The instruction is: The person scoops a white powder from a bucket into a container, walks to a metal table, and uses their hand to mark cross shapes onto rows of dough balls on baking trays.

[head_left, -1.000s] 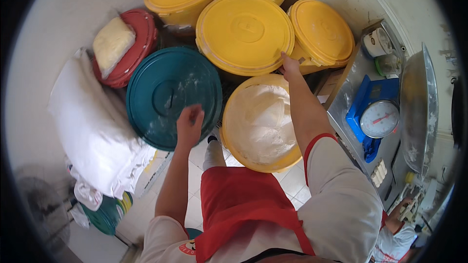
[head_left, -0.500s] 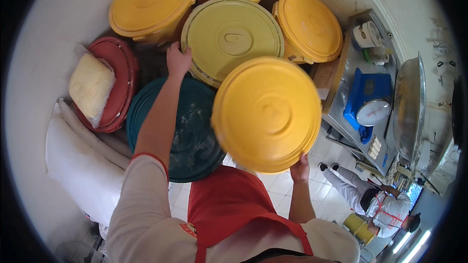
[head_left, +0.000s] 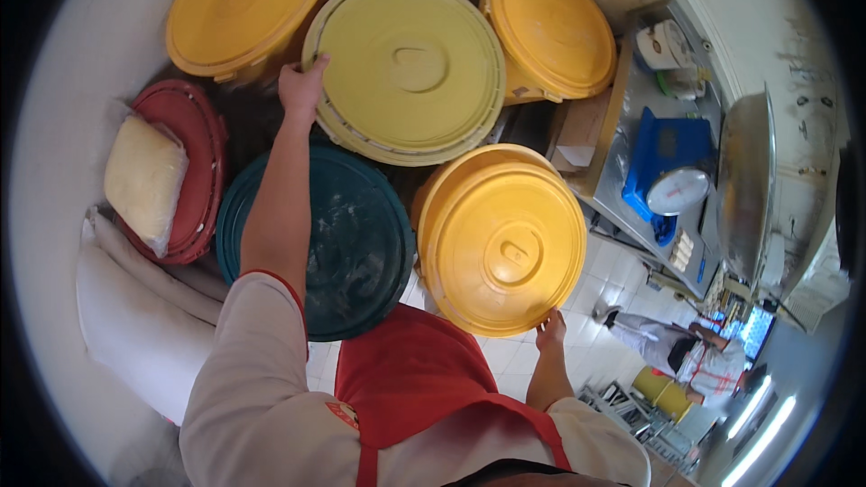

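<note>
My left hand (head_left: 304, 88) is closed on the left rim of a round olive-yellow lid (head_left: 410, 32), thumb on top and the other fingers hidden. The lid's right side overlaps a yellow-lidded bin. My right hand (head_left: 550, 331) grips the near edge of a bright yellow lid (head_left: 469, 257), which has a raised oval handle at its middle. Behind that lid's far side shows another yellow rim (head_left: 494, 156); I cannot tell whether it is a bin or a second lid. Beneath my left forearm lies a dark green lid (head_left: 356, 243) dusted with white.
More yellow-lidded bins (head_left: 248, 9) stand along the wall. A red lid (head_left: 176, 171) carries a wrapped pale block (head_left: 146, 182), with white sacks (head_left: 135, 325) nearer. To the right, a metal table (head_left: 622, 158) holds a blue scale (head_left: 669, 158). Another person (head_left: 704, 361) stands beyond.
The yellow lid in my right hand has shifted nearer and changed its tilt; its handle and the rim behind it now show. My left hand stays on the olive-yellow lid. The view has shifted slightly.
</note>
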`<state>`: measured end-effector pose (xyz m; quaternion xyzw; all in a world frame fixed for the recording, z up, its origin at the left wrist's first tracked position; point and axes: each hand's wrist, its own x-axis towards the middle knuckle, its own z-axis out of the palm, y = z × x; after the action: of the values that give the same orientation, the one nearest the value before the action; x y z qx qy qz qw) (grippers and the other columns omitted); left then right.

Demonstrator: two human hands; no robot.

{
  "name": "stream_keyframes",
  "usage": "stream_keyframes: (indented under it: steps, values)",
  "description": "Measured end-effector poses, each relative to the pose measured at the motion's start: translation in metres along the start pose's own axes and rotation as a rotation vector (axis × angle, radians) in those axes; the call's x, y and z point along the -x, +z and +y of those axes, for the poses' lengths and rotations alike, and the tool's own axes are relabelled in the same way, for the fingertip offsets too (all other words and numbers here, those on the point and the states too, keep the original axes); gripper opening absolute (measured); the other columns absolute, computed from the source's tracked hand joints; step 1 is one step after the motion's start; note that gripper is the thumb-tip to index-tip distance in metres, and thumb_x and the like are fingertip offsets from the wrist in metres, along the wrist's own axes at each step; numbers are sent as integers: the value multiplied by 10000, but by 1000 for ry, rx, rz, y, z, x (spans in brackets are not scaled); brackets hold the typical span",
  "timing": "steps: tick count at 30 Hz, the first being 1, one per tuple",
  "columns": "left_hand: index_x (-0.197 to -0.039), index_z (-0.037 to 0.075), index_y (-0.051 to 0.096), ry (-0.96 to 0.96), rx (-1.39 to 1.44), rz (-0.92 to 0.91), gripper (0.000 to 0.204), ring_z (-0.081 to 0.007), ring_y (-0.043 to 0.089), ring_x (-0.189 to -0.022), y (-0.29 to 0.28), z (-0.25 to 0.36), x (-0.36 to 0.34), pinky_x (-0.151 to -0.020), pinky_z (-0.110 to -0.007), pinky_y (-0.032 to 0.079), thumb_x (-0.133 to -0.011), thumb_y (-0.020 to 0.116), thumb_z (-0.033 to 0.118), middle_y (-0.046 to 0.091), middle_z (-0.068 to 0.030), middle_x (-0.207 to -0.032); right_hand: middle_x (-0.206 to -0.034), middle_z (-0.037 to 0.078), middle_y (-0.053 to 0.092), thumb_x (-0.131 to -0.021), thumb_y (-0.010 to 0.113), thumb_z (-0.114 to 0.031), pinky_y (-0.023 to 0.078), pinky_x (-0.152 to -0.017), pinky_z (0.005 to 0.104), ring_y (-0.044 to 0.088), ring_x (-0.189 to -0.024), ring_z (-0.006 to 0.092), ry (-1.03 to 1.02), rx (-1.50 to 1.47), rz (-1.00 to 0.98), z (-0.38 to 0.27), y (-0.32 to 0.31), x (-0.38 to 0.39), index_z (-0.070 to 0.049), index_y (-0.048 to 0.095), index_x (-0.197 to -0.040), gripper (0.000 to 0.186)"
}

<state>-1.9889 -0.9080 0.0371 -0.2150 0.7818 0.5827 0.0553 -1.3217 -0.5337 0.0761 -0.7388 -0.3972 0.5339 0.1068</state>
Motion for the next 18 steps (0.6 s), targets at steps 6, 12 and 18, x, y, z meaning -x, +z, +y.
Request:
stream_keyframes:
  steps: [6, 12, 18]
  values:
    - [-1227, -8, 574, -76, 792, -391, 402, -233, 648, -1000, 0, 76, 36, -851, -400, 541, -913, 733, 186, 664, -119, -1107, -1404, 120, 495, -968, 593, -228, 466, -988, 430, 562, -1177, 303, -320, 583, 138, -19, 28, 4, -117, 548, -1392, 441]
    - [-1373, 35, 494, -16, 1054, -195, 458, -276, 615, -1149, -45, 95, -7, -981, -492, 516, -980, 629, 229, 621, -123, -1270, -1186, 162, 577, -920, 609, 14, 556, -817, 372, 623, -1026, 298, -1243, 745, -69, -92, 153, 115, -30, 632, -1205, 289]
    - [-1333, 36, 490, -31, 1072, 139, 417, -317, 580, -1209, -119, 40, -118, -989, -529, 511, -966, 638, 168, 574, -140, -1317, -1066, 182, 624, -882, 616, 12, 509, -864, 391, 619, -982, 348, -1520, 677, -559, -137, 346, 167, -2, 676, -1111, 237]
